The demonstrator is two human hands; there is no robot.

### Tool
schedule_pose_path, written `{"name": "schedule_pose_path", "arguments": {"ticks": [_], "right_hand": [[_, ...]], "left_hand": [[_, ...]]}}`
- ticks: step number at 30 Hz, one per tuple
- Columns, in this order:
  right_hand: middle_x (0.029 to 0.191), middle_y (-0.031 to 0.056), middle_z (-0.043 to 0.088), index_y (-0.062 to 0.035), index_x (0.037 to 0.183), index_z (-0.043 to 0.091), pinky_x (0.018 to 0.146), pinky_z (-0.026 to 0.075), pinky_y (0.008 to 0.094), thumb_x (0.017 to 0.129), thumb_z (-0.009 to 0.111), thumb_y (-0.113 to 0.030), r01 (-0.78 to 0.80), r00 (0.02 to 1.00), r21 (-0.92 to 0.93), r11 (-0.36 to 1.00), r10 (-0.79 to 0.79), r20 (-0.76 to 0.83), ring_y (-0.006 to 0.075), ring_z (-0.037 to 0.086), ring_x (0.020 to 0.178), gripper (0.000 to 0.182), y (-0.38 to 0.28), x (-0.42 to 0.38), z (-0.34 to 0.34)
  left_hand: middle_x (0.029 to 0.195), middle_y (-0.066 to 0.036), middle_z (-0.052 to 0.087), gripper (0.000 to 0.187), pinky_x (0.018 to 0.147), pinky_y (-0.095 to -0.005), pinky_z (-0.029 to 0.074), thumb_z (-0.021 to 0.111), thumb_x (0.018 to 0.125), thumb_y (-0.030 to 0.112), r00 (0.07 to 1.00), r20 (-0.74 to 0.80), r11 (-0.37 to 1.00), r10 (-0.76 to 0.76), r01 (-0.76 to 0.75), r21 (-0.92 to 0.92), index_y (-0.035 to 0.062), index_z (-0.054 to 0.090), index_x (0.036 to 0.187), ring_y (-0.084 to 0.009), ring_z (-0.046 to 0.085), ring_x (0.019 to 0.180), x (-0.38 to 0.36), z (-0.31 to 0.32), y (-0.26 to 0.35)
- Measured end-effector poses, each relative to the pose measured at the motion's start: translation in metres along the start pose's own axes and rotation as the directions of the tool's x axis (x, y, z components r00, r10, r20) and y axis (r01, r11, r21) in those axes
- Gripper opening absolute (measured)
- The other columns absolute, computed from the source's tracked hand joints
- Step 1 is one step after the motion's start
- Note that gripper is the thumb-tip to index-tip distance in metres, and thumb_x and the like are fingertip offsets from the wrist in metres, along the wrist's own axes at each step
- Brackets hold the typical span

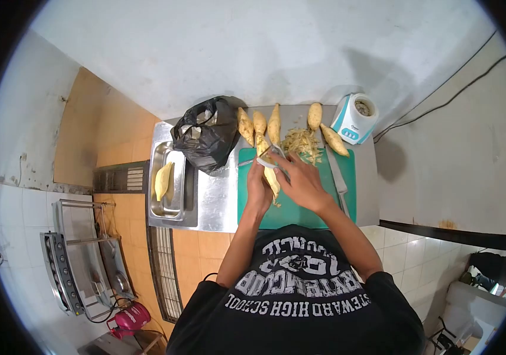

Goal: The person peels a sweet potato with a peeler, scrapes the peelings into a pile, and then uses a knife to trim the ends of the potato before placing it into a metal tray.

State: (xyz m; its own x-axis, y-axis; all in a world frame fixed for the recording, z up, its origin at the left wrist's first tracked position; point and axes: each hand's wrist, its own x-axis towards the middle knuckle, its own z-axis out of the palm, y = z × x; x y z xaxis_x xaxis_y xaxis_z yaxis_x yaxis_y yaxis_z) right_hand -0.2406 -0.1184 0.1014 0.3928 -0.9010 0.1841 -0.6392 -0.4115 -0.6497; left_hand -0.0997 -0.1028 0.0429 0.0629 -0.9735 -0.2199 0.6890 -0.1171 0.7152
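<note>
Head view: both hands peeling a sweet potato over the green cutting board.
Left hand is closed around the sweet potato, tilting it over the cutting board so scraps land there. Right hand grips a peeler against its top end. Pile of peelings sits just beyond, unpeeled sweet potatoes lined up behind within reach. Knife lies on the board's right side. Black bag left, peeled one in the tray; blender far right.

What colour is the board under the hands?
The cutting board is green, seen in the head view.
</note>
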Motion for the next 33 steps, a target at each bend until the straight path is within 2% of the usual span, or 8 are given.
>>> {"name": "schedule_pose_path", "arguments": {"ticks": [4,8,12,13,17,21,31,33], "right_hand": [[0.108,0.0184,0.062,-0.0208,0.142,0.059,0.072,0.054,0.0515,0.099,0.057,-0.027,-0.044,0.995,-0.009,0.999,0.044,0.090,0.0408,0.067,0.083,0.043,-0.003,-0.013,0.003],[0.107,0.0180,0.062,-0.0208,0.143,0.059,0.072,0.054,0.0504,0.099,0.057,-0.026,-0.081,0.986,0.015,0.997,0.078,0.147,0.0402,0.066,0.082,0.044,-0.002,-0.033,0.006],[0.106,0.0171,0.062,-0.0207,0.143,0.058,0.072,0.054,0.0496,0.098,0.057,-0.026,-0.084,0.977,0.034,0.996,0.076,0.198,0.0397,0.066,0.081,0.045,0.016,-0.055,0.014],[0.106,0.0167,0.062,-0.0208,0.143,0.058,0.071,0.054,0.0488,0.099,0.057,-0.026,-0.078,0.989,0.063,0.995,0.069,0.133,0.0390,0.066,0.081,0.045,0.018,-0.056,0.015],[0.106,0.0158,0.062,-0.0212,0.144,0.057,0.070,0.054,0.0475,0.099,0.058,-0.026,-0.084,0.994,0.089,0.993,0.077,0.080,0.0375,0.067,0.081,0.045,-0.005,-0.031,-0.012],[0.104,0.0172,0.063,-0.0177,0.141,0.060,0.071,0.053,0.0467,0.098,0.059,-0.022,-0.059,0.998,0.057,0.997,0.056,0.043,0.0385,0.066,0.083,0.043,-0.009,-0.015,-0.009],[0.105,0.0187,0.063,-0.0200,0.140,0.060,0.069,0.054,0.0502,0.098,0.058,-0.023,-0.067,0.997,0.011,0.998,0.066,0.051,0.0413,0.066,0.079,0.043,-0.011,-0.021,0.004],[0.105,0.0183,0.063,-0.0203,0.140,0.061,0.069,0.054,0.0505,0.098,0.058,-0.023,-0.070,0.997,0.003,0.998,0.069,0.043,0.0416,0.066,0.080,0.042,-0.008,-0.026,0.008]], "left_hand": [[0.128,-0.008,0.060,0.042,0.099,-0.0385,0.050,0.042,0.111,0.033,0.999,-0.054,0.994,-0.006,0.000,-0.111,0.0053,0.048,0.141,-0.0201,0.061,0.116,0.006,-0.014,-0.004],[0.124,-0.008,0.062,0.046,0.098,-0.0418,0.050,0.044,0.109,0.041,0.993,-0.105,0.995,0.044,-0.053,-0.085,0.0076,0.049,0.140,-0.0225,0.062,0.111,0.015,-0.029,-0.002],[0.112,-0.005,0.060,0.043,0.089,-0.0373,0.050,0.046,0.109,0.039,0.987,-0.133,0.993,0.092,-0.101,-0.063,0.0075,0.050,0.138,-0.0184,0.061,0.099,0.013,-0.015,0.020],[0.108,-0.005,0.060,0.040,0.085,-0.0340,0.050,0.045,0.109,0.036,0.986,-0.134,0.991,0.101,-0.111,-0.069,0.0062,0.051,0.135,-0.0166,0.060,0.095,0.011,-0.012,0.023],[0.114,-0.005,0.062,0.038,0.087,-0.0340,0.052,0.047,0.109,0.032,0.996,-0.034,0.996,0.077,-0.078,-0.034,0.0058,0.050,0.136,-0.0165,0.062,0.101,0.009,-0.010,0.013],[0.129,-0.008,0.062,0.037,0.099,-0.0370,0.050,0.044,0.110,0.026,0.998,0.052,0.998,-0.017,0.021,-0.067,0.0053,0.048,0.140,-0.0186,0.062,0.116,0.000,0.002,0.016],[0.126,-0.008,0.062,0.037,0.100,-0.0383,0.050,0.045,0.110,0.029,0.999,0.025,0.988,-0.026,0.029,-0.152,0.0049,0.049,0.138,-0.0201,0.062,0.115,-0.006,-0.007,0.007],[0.122,-0.007,0.062,0.039,0.096,-0.0404,0.050,0.046,0.109,0.033,0.995,-0.084,0.982,-0.055,0.039,-0.183,0.0062,0.050,0.137,-0.0205,0.062,0.110,-0.005,-0.004,0.006]]}}
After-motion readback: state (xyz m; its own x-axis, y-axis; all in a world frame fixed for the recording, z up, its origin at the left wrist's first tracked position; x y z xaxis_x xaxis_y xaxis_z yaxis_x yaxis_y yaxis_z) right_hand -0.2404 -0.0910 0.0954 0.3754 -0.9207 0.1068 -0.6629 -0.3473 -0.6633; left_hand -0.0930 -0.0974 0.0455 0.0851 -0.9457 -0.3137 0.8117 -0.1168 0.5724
